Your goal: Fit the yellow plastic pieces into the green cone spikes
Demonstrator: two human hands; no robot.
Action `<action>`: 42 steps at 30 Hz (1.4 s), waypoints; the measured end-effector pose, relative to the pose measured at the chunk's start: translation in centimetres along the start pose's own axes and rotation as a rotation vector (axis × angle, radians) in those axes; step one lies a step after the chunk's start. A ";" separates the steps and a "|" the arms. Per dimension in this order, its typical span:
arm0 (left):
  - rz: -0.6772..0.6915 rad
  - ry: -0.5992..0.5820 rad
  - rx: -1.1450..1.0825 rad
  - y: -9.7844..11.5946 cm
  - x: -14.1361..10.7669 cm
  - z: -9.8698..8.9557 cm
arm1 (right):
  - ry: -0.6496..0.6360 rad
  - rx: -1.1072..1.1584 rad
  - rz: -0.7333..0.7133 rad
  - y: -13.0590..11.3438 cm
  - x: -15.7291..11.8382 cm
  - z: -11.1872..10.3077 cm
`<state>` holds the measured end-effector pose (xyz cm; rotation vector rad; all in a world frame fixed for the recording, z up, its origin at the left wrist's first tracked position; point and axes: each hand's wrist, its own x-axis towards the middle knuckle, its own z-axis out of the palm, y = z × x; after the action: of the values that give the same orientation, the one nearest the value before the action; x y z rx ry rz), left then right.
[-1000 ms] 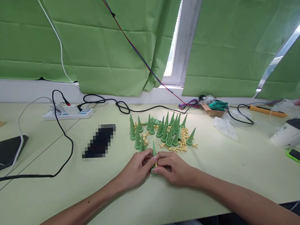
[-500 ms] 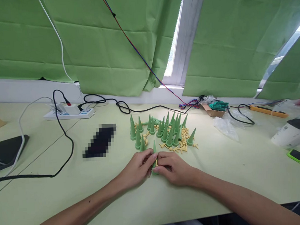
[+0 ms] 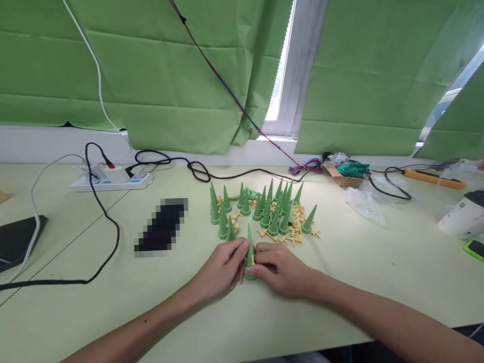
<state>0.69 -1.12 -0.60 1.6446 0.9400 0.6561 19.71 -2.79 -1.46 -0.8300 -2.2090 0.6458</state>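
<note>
An upright green plastic cone (image 3: 250, 246) with a round base stands at the table's front middle, between my hands. My left hand (image 3: 224, 265) is closed on its left side, thumb and fingers pressed against it. From the right, my right hand (image 3: 284, 270) grips the cone low down, its thumb near the base. A small yellow plastic piece (image 3: 252, 259) shows against the cone's front, by my right thumb. Just beyond my hands stand several more green cones (image 3: 274, 221). Small yellow pieces (image 3: 298, 230) lie scattered among them. My right fingertips are partly hidden.
A blurred dark rectangle (image 3: 163, 228) lies to the left. Farther back is a power strip (image 3: 111, 182) with a black cable (image 3: 116, 235). At the right are a small cardboard box (image 3: 344, 179), plastic bags (image 3: 365, 205), a white cup (image 3: 470, 214) and a green-edged phone (image 3: 483, 255).
My left thumb has moved up and away from the yellow piece, toward the cone's upper part. My right hand stays at the base, and the cone remains in place.
</note>
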 end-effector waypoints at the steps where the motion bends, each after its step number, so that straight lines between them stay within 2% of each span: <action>1: 0.002 0.001 -0.003 0.0 0.0 0.0 | 0.000 -0.001 0.003 0.0 0.0 0.0; 21: -0.017 0.006 0.026 0.6 -0.2 0.1 | 0.023 -0.016 0.038 0.3 -0.1 0.3; 29: 0.018 -0.002 0.057 1.0 -0.1 0.1 | 0.004 -0.052 0.152 -0.3 -0.2 0.2; 42: 0.097 0.038 0.232 0.1 0.0 0.2 | -0.067 -0.062 0.078 -0.5 -0.2 -0.1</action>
<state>0.86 -1.27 -0.54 1.8985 0.9977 0.6652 19.66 -3.20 -1.19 -0.9429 -2.2765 0.6536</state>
